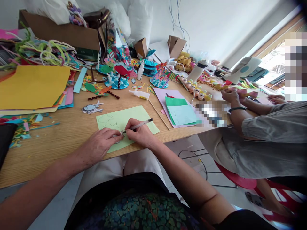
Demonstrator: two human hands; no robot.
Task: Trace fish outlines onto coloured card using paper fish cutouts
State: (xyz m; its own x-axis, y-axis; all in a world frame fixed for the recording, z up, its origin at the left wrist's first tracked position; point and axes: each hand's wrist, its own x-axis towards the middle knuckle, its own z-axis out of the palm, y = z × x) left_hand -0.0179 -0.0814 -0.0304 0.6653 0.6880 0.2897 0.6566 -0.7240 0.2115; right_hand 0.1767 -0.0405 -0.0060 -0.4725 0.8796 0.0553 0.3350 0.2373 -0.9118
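A light green sheet of paper [129,115] lies near the table's front edge, with pencil-thin fish-like outlines on its left part. In my right hand [137,131] is a pen [144,123], its tip down on the sheet. My left hand [105,140] holds a small paper cutout [117,142] against the sheet, fingers together beside the pen tip; most of the cutout is hidden under them. Left of the sheet lies a grey-blue paper fish [92,108]. To the right a thin wooden stick [159,115] rests on the table, close to a glue bottle [139,95].
Yellow paper [35,86] is stacked at left beside paper scraps [24,127]. Finished fish crafts [117,80] stand at the back. Right are a lilac sheet [165,94], a green folder [171,101] and a row of small figures [196,89]. A co-worker's hands [232,97] work farther right.
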